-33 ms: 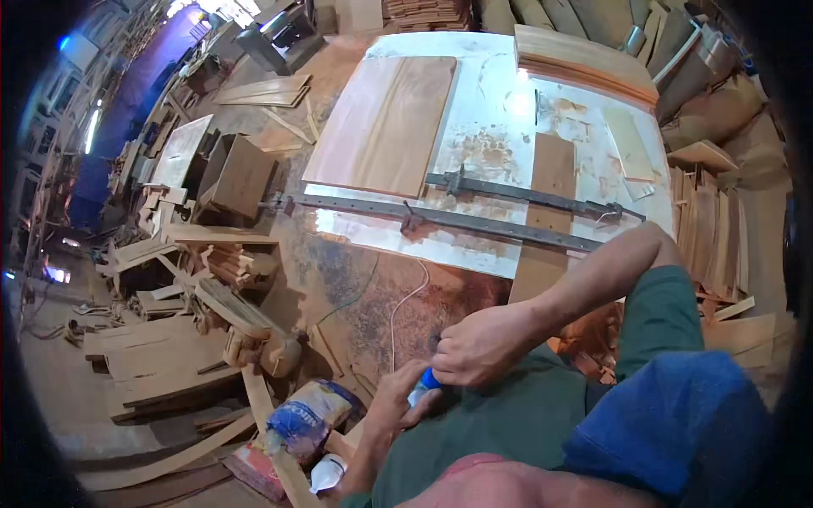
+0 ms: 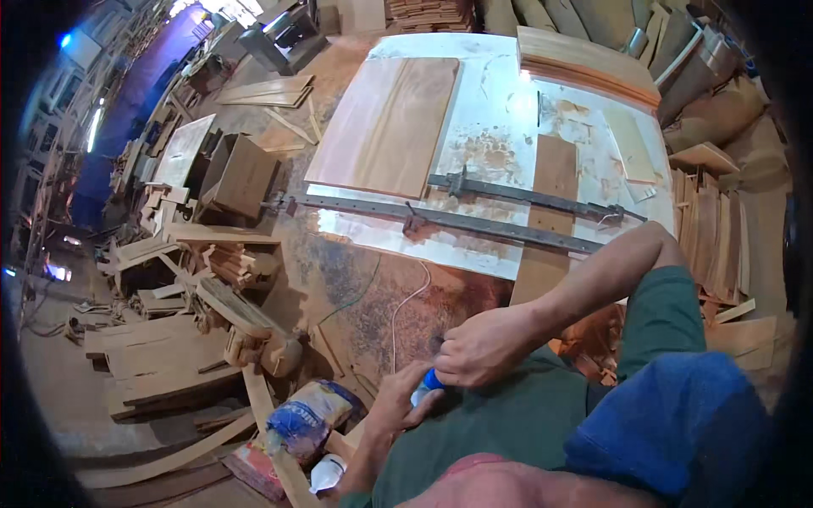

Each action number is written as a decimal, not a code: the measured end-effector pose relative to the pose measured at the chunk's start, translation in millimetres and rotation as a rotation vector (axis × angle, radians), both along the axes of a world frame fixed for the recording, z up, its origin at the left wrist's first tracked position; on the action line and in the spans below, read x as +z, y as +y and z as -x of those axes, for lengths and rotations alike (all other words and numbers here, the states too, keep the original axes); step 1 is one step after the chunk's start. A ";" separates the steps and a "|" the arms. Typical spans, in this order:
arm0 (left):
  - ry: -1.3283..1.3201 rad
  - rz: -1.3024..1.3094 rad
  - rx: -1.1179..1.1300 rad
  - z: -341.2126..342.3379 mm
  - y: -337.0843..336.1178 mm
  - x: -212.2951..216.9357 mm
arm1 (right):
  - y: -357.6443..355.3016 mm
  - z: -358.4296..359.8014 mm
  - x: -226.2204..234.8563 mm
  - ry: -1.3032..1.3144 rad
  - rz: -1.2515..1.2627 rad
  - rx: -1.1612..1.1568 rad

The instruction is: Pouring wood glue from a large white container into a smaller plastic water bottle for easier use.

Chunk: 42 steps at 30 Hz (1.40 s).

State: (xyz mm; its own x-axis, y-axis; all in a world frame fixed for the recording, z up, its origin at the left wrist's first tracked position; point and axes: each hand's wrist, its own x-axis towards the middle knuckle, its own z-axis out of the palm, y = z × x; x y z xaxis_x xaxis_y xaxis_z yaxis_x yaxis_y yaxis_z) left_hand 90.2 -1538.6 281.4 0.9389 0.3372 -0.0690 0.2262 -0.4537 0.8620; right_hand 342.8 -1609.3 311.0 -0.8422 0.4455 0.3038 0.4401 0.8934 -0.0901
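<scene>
Close to my body, both hands meet on a small pale bottle with a blue cap (image 2: 432, 379). My left hand (image 2: 395, 398) is closed around its pale body, most of which the fingers hide. From above, my right hand (image 2: 483, 349) is closed at the cap, its fingers curled and its wrist bent. Only a strip of blue shows between the two hands. Beyond them stands a white-topped worktable (image 2: 483, 110). On it lie a wide wooden panel (image 2: 385, 127) and two long metal bar clamps (image 2: 457, 222).
A narrow board (image 2: 555, 169) passes under the clamps. Stacked planks (image 2: 584, 63) lie at the table's far right. A pale cord (image 2: 395, 317) hangs at the near edge. To my left are a blue-and-white sack (image 2: 305, 419), a wooden box (image 2: 241, 178) and piled timber (image 2: 161, 360).
</scene>
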 end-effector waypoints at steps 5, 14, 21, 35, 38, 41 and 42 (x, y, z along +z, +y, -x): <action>0.046 -0.102 -0.025 -5.8 -3.2 1.7 | -2.2 -2.9 0.4 -0.016 0.342 -0.005; 0.030 -0.345 -0.053 -21.5 -4.8 6.5 | -14.2 21.5 -38.2 0.393 1.173 -0.496; -0.004 -0.409 -0.131 -22.2 0.2 4.3 | -13.5 19.7 -67.6 0.702 1.570 -0.283; -0.077 -0.798 -0.041 -17.9 24.2 -26.1 | 17.4 21.6 -35.5 1.238 2.596 -0.744; 0.010 -0.749 -0.088 -30.9 38.2 -16.0 | 28.6 20.5 -31.4 1.097 2.353 -0.925; 0.014 -0.640 -0.020 -24.3 42.8 -13.1 | 36.3 10.9 -35.0 0.596 1.776 -0.758; 0.015 -0.553 -0.002 -21.9 43.1 -11.8 | 36.9 9.4 -33.6 0.376 1.385 -0.640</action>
State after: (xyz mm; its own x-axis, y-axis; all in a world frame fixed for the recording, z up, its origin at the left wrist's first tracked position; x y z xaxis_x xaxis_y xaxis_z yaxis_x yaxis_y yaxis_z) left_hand 112.2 -1495.5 269.6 0.9397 0.3257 0.1041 0.2360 -0.8379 0.4921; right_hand 333.4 -1572.3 277.4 -0.3846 0.7841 -0.4871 0.4632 -0.2924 -0.8366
